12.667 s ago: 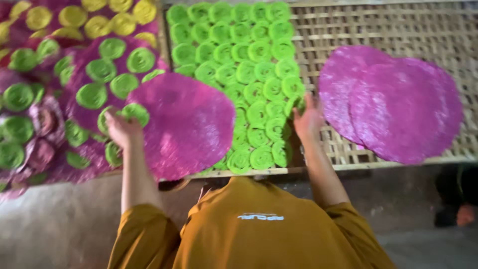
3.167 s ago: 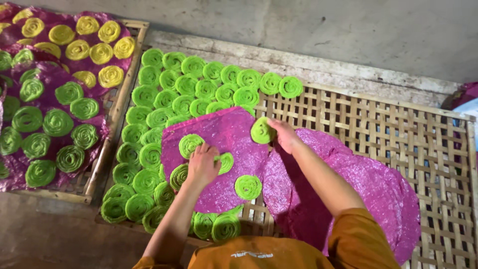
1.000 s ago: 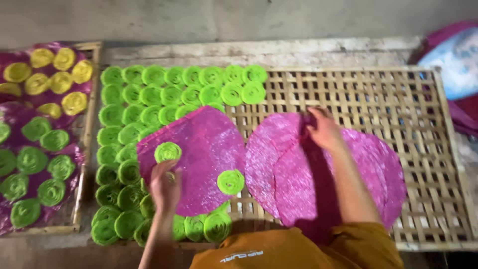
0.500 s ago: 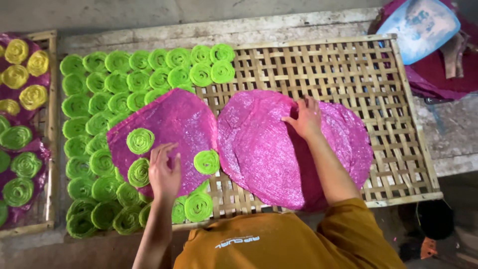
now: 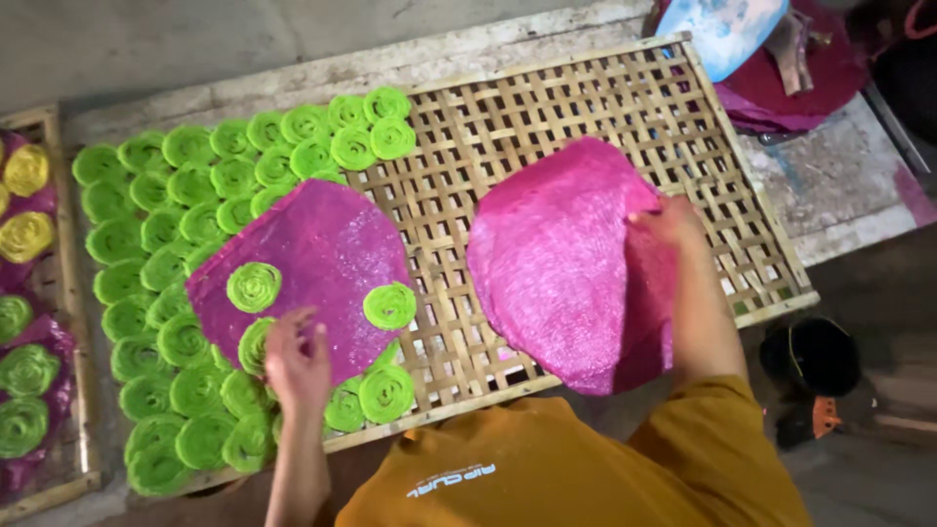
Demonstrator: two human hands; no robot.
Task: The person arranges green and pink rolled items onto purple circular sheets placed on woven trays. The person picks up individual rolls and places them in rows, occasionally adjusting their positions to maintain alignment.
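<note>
Hands at work over a woven bamboo rack (image 5: 586,107), person in a mustard shirt (image 5: 576,478) leaning in from the near edge.

Left hand (image 5: 298,361) – flat on the near edge of a magenta mesh sheet (image 5: 322,244) that lies over the green coils on the left half of the rack. Fingers narrow, close together, tips pointing far; they touch a green spiral disc (image 5: 256,344) half tucked at the sheet's near-left edge. Can't tell if it's pinched or just pressed. Two more green discs sit on top of that sheet: one (image 5: 254,286) just far-left of the fingertips, one (image 5: 389,305) to the right, near the sheet's right edge.

Right hand (image 5: 669,222) – curled shut on the right rim of a second magenta mesh sheet (image 5: 556,263). That sheet is lifted and folded, cone-like, long axis running far to near, its body hanging left of the hand over bare lattice. No discs on it.

Key relation: folded sheet lies left of the rt hand, between both hands; lt hand is well apart from it, the flat sheet's right edge between them.

Surroundings – rows of green spiral discs (image 5: 195,176) fill the rack's left part. Another tray (image 5: 49,468) at far left w/ yellow (image 5: 24,171) and green coils on magenta mesh. Dark red stack and a pale blue item (image 5: 727,29) at far right.
</note>
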